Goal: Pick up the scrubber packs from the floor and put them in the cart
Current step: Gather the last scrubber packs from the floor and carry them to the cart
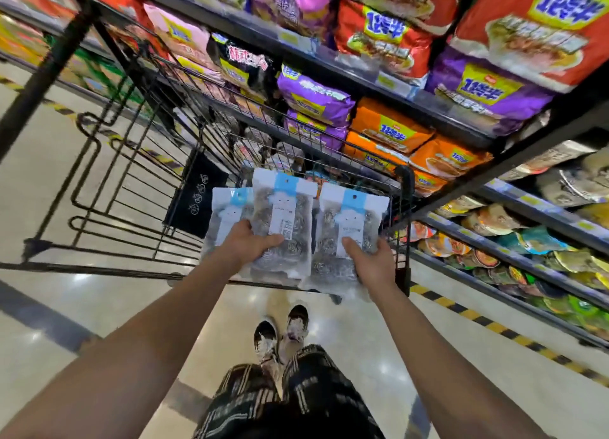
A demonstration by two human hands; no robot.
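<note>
Steel shelves (412, 105) stacked with glossy noodle bags rise beyond the right hand (370, 262); a black wire cart (138, 161) stands just past both hands. The left hand (245, 245) grips two flat, clear scrubber packs (283, 221) of coiled metal wool, the right hand grips a third, all held above the cart's near rim.
</note>
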